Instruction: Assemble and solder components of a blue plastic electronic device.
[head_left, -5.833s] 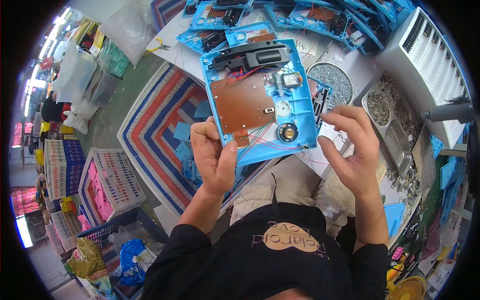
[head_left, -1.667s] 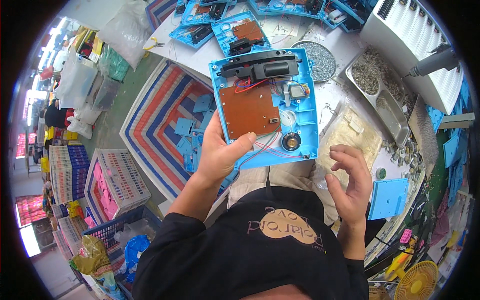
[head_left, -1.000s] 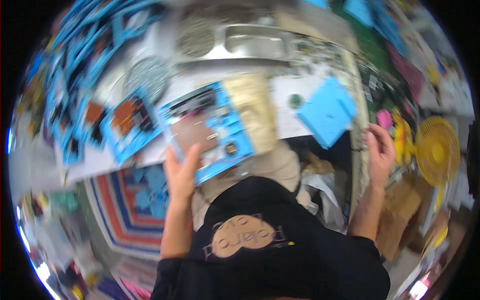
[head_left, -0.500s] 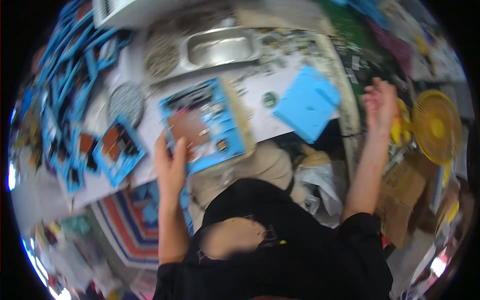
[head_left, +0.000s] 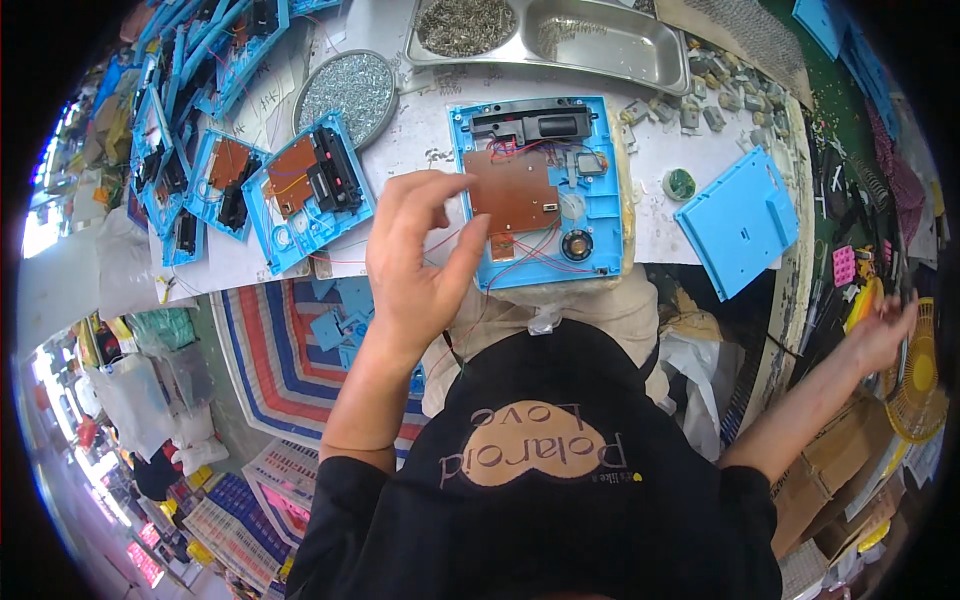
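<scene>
A blue plastic casing (head_left: 592, 232) lies open-side up before me. It holds a brown circuit board (head_left: 515, 190), a black part along its far edge, a small round speaker (head_left: 577, 245) and thin red wires. My left hand (head_left: 420, 255) hovers at its left edge with curved fingers and thumb apart, nothing between them. I cannot tell whether the fingertips touch the board. Stretched far out to the right, my right hand (head_left: 880, 335) is beside a yellow object (head_left: 864, 304) and a dark upright strip. Its fingers are partly hidden and blurred, so any hold is unclear.
More wired blue casings (head_left: 310, 190) pile up at left. Behind stand a round dish of small screws (head_left: 345, 98) and a steel tray (head_left: 610, 45) with metal parts. A blue cover (head_left: 740, 225), a green roll (head_left: 678, 184) and scattered grey pieces (head_left: 713, 118) lie to the right.
My left hand has lifted from the casing's left edge, fingers parting. My right hand has swung farther out to the right and nearer to me. The view has shifted and sharpened.
</scene>
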